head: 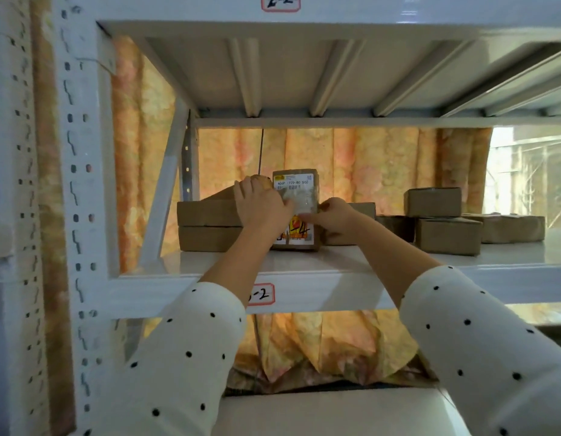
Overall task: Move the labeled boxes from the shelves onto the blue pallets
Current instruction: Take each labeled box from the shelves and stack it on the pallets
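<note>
A cardboard box (299, 190) with a white shipping label and a yellow sticker stands upright on the white metal shelf (304, 272). My left hand (260, 204) grips its left edge, fingers curled over the label. My right hand (334, 217) holds its right side lower down, thumb on the front. Both arms reach up in white polka-dot sleeves. The box's lower front is partly hidden by my hands.
Two flat cardboard boxes (206, 226) are stacked left of the labeled box. More small boxes (447, 232) sit to the right on the same shelf. A white upright post (81, 184) stands at left, another shelf deck (304, 73) overhead, an orange curtain (367, 165) behind.
</note>
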Demonstrator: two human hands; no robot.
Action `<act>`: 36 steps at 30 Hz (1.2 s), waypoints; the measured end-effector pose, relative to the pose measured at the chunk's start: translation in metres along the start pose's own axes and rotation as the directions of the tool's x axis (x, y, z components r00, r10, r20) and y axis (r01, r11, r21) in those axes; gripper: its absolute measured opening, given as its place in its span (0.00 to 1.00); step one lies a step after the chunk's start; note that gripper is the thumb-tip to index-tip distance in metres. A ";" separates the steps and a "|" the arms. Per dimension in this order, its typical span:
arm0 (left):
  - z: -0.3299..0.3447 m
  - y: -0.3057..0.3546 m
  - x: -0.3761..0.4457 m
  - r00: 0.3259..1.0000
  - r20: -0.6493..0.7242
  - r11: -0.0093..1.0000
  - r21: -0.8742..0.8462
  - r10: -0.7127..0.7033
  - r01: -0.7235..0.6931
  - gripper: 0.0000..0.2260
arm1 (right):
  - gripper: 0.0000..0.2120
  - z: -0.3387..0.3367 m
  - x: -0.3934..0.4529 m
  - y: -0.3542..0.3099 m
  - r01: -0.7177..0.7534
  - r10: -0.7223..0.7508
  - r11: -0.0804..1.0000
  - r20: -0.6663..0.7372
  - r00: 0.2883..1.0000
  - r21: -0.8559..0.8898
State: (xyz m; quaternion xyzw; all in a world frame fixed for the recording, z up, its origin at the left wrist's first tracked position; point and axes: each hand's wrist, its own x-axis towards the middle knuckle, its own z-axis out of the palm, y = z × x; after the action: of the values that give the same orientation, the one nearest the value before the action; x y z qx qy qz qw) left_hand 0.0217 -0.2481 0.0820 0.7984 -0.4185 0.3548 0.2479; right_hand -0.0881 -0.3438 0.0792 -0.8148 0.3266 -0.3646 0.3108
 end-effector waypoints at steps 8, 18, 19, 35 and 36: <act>0.002 0.010 -0.001 0.990 0.024 0.791 -0.603 0.141 -0.098 0.39 | 0.28 -0.022 -0.008 0.005 0.051 -0.033 0.944 -0.059 0.998 0.327; -0.008 0.055 -0.008 0.999 0.040 0.779 -0.626 -0.014 0.036 0.52 | 0.27 -0.039 -0.012 0.012 0.123 -0.060 0.875 -0.147 0.987 0.469; -0.008 0.060 -0.008 0.998 0.040 0.758 -0.649 -0.049 0.063 0.50 | 0.25 -0.042 -0.013 0.013 0.135 -0.069 0.886 -0.162 0.984 0.443; -0.021 0.206 -0.079 0.968 -0.098 0.533 -0.820 0.230 -0.209 0.50 | 0.10 -0.170 -0.122 0.085 -0.066 -0.081 0.989 -0.856 0.510 -0.133; -0.023 0.218 -0.094 0.956 -0.097 0.508 -0.829 0.278 -0.232 0.50 | 0.10 -0.179 -0.141 0.098 -0.178 -0.084 0.965 -0.869 0.487 -0.193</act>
State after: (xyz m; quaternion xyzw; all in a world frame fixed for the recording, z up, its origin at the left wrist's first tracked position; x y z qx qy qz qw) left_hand -0.2085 -0.3010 0.0450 0.5228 -0.6545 0.1269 0.5312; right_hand -0.3337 -0.3435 0.0476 -0.5416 0.5051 -0.6719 0.0046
